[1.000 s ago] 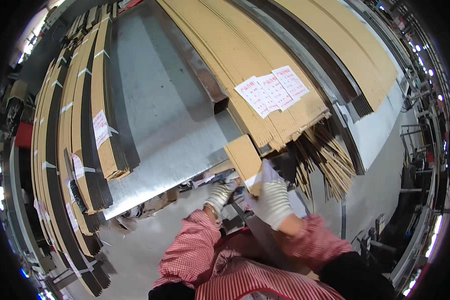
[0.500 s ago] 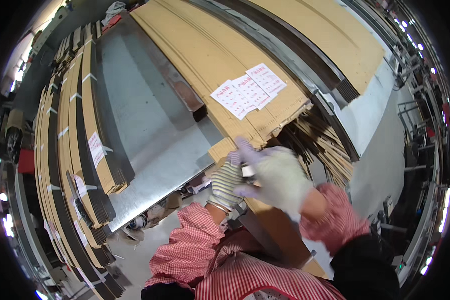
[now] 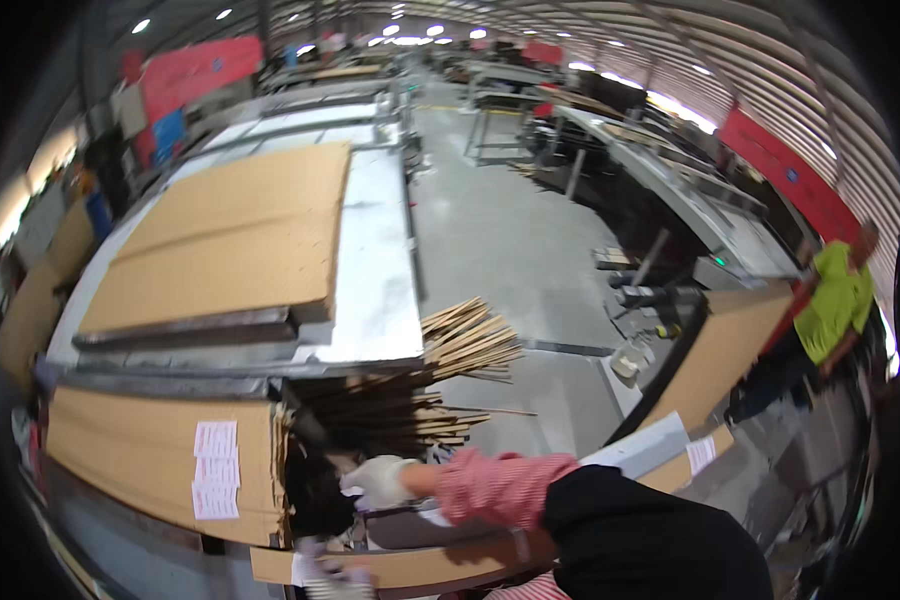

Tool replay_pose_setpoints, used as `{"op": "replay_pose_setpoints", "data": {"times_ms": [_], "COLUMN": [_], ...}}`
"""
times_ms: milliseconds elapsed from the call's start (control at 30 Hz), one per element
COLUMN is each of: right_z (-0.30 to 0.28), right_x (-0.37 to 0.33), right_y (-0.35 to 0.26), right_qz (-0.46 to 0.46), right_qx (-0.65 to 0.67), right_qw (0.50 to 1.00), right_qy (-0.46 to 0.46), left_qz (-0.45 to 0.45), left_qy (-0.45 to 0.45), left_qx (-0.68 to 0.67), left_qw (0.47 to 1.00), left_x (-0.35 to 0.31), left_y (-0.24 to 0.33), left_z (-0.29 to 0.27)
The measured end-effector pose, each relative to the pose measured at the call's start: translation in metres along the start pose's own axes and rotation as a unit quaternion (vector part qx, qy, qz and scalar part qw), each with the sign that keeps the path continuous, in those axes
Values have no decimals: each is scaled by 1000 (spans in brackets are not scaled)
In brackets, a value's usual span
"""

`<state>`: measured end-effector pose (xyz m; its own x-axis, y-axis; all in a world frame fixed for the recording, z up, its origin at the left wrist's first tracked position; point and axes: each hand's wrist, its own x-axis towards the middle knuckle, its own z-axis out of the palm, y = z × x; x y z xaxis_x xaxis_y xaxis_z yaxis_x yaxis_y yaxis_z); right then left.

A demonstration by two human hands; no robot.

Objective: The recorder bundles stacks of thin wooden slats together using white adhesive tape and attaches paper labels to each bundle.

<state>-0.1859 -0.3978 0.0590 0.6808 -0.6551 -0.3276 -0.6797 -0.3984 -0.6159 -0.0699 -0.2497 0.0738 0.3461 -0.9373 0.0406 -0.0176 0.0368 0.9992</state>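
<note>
My right hand (image 3: 380, 483), in a pale work glove, reaches out at the end of a red-checked sleeve cover. It is beside a dark, shadowed gap next to the stack of cardboard (image 3: 150, 450). Motion blurs its fingers, and I cannot make out anything in them. At the lower edge my left hand (image 3: 335, 582), in a striped glove, is at the near end of a long cardboard strip (image 3: 440, 568). Blur and the picture's rim hide how its fingers lie. Several white paper slips (image 3: 216, 470) with red print lie on the stacked cardboard.
Thin wooden-looking strips (image 3: 460, 345) jut out beyond the stack. A metal table (image 3: 380, 250) carries a large cardboard sheet (image 3: 230, 230). To the right stand a tall cardboard-faced piece (image 3: 720, 350) and a person in a yellow-green shirt (image 3: 835, 300). Grey floor (image 3: 490, 240) runs between workbenches.
My view has swung up and to the right, bringing the hall and the other person into sight. My hands have come apart, and the right arm is now stretched out.
</note>
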Motion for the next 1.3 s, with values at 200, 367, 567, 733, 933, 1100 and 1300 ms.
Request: {"op": "replay_pose_setpoints", "data": {"times_ms": [200,367,567,733,933,1100,1300], "right_z": [-36,103,8,-38,158,181,199], "right_x": [-367,-595,-604,-453,-338,-321,-311], "right_y": [85,228,173,14,-42,-73,-62], "right_qz": [157,419,-17,-333,-186,-141,-222], "right_qx": [206,273,526,512,267,288,68], "right_qw": [845,376,504,729,945,943,971], "right_qy": [468,780,685,309,11,-88,-63], "left_qz": [225,-15,42,146,-238,-251,-210], "left_qy": [-557,-680,-635,-329,-112,-118,-101], "left_qx": [462,324,247,208,-252,-336,-372], "left_qw": [652,657,731,910,931,900,898], "left_x": [-90,-88,-168,-230,-309,-313,-318], "left_y": [37,23,29,7,12,42,26], "left_z": [113,112,63,-10,-16,-45,-51]}}
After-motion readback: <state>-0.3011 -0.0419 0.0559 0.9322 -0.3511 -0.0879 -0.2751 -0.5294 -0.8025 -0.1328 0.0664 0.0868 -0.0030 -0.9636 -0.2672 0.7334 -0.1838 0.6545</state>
